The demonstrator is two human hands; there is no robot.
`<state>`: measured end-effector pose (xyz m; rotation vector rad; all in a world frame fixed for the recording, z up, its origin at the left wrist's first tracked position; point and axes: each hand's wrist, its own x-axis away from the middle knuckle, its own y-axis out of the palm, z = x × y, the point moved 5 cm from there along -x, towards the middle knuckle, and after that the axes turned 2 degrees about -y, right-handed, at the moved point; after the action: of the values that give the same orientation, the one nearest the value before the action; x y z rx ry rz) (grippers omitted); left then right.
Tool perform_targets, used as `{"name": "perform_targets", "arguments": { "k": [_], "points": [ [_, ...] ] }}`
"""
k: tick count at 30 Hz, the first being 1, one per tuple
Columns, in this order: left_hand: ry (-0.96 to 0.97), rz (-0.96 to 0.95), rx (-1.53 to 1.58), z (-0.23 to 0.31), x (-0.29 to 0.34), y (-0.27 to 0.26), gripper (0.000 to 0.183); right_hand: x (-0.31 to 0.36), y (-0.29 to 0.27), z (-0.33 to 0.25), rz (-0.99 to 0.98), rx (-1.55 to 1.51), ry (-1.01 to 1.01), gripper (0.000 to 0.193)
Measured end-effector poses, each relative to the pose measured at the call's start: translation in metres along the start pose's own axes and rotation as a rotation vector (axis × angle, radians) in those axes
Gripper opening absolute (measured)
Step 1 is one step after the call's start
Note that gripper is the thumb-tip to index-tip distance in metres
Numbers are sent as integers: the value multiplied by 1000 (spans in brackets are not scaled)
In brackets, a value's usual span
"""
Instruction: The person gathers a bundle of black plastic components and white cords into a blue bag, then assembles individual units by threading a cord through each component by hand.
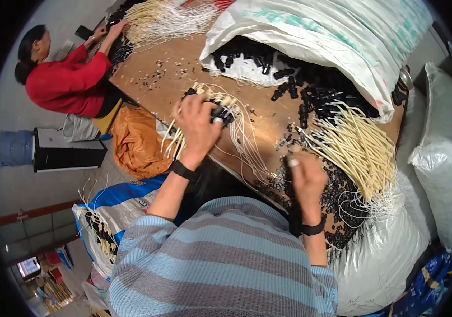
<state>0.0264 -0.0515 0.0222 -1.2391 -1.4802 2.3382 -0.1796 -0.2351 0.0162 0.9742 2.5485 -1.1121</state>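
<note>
Left of centre, at the table's near edge, my left hand (197, 124) is closed over a bundle of black plastic fittings (220, 112) with cream sleeves and thin white wires. The fingers lie across its top, and sleeve ends stick out below the palm. Loose white wires (244, 134) trail from the bundle toward the right. My right hand (308, 177) is over a spread of small black pieces (342, 182), its fingers curled in. Something dark is at its fingertips, too blurred to name.
A large white woven sack (315, 26) lies open at the back, spilling black fittings (292, 87). Cream-sleeved wires (360, 148) are heaped at the right. Full pale sacks (440, 158) stand beyond. At the far left a person in red (67, 84) works beside another wire heap (173, 18).
</note>
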Motion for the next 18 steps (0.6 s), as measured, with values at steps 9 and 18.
{"name": "perform_targets", "arguments": {
  "k": [9, 18],
  "points": [
    [207, -356, 707, 118, -28, 68, 44, -4, -3, 19, -147, 97, 55, 24],
    [89, -614, 547, 131, -30, 138, 14, -33, -128, 102, 55, 880, 180, 16]
  ]
}}
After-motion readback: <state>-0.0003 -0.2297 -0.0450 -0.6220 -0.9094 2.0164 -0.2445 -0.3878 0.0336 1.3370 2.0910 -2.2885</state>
